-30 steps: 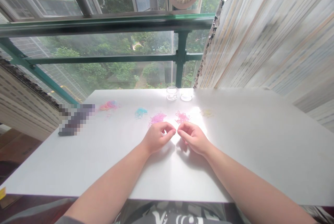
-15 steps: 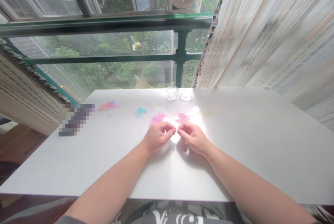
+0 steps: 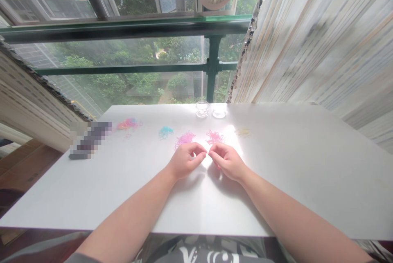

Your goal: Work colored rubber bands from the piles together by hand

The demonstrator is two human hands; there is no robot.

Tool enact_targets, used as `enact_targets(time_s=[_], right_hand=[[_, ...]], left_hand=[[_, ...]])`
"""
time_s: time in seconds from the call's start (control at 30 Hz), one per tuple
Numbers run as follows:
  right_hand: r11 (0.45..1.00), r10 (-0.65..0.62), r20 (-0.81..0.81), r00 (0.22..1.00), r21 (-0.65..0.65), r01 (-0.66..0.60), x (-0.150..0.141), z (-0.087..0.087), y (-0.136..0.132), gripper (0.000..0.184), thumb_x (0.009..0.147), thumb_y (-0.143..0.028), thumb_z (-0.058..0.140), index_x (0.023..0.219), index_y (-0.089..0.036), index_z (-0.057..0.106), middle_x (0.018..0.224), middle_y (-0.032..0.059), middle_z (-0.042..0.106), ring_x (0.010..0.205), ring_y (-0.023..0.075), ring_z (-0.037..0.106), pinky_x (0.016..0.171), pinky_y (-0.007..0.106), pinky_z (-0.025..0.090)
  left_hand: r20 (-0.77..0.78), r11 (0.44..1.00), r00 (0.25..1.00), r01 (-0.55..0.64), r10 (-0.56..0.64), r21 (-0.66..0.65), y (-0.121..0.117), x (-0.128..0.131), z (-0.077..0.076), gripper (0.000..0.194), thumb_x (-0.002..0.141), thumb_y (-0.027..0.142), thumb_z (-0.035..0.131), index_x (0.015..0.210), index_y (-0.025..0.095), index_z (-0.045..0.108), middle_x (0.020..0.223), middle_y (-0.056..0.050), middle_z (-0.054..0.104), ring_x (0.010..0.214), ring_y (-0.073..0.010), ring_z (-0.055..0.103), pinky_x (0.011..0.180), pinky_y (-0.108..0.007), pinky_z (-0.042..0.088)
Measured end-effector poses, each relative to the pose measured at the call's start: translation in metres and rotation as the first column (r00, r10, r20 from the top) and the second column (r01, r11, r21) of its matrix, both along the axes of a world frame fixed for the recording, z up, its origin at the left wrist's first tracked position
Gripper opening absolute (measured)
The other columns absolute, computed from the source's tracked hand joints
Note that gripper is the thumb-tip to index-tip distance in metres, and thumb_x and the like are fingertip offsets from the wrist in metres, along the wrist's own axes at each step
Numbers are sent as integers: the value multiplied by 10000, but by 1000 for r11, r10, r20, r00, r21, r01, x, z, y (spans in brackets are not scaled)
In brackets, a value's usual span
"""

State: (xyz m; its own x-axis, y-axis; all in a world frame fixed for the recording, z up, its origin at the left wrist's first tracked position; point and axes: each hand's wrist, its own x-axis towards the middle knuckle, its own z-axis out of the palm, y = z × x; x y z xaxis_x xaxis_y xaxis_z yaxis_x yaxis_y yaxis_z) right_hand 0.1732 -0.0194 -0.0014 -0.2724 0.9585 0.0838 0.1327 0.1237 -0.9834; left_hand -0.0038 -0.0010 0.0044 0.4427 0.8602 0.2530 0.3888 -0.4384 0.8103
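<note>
My left hand (image 3: 188, 159) and my right hand (image 3: 227, 160) meet almost tip to tip above the white table (image 3: 132, 165). Thumb and fingertips are pinched together on each hand. Whatever lies between them is too small to make out. Just beyond my left hand is a loose pile of purple-pink rubber bands (image 3: 185, 138). Past my right hand lies a pile of pink rubber bands (image 3: 214, 136). A turquoise pile of bands (image 3: 166, 132) sits to the left, and a pale yellow pile (image 3: 243, 132) to the right.
A mixed-colour pile of bands (image 3: 128, 123) lies at the far left, beside a dark pixelated object (image 3: 92, 140). A clear round container (image 3: 202, 109) and a clear shallow dish (image 3: 219, 113) stand at the back edge. Behind are a green railing (image 3: 123, 30) and a string curtain (image 3: 307, 42).
My hands hold almost the same pose and place. The curtain at the left has swung, showing more of the cardboard box below it.
</note>
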Motion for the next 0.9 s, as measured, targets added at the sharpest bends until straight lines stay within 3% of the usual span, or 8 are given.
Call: enact_targets(time_s=[0.53,0.7,0.9], right_hand=[[1000,-6,-49,999,-15,5,0,-2,1,72,811,-251,482,824,-187,515,550,-58,444,445,75,404,452,215,353],[998,55,-10,998,38,-55,1,-3,0,137,798,-307,539,781,-172,526,644,-21,485,493,75,451,458,212,392],[999,13,50,999,42,-15,0,0,-1,134,794,-283,529,711,-179,515,615,-30,486,488,80,447,473,214,385]], left_hand=[[14,999,999,-38,38,2,1,-1,-1,142,802,244,514,756,168,625,752,-22,659,647,-113,554,584,-227,423],[14,999,999,-46,46,10,1,-1,-3,130,798,241,515,760,171,618,725,-16,648,640,-113,552,588,-232,421],[17,999,999,-47,47,20,0,0,-3,110,785,223,520,750,174,612,708,-9,641,648,-113,558,589,-228,414]])
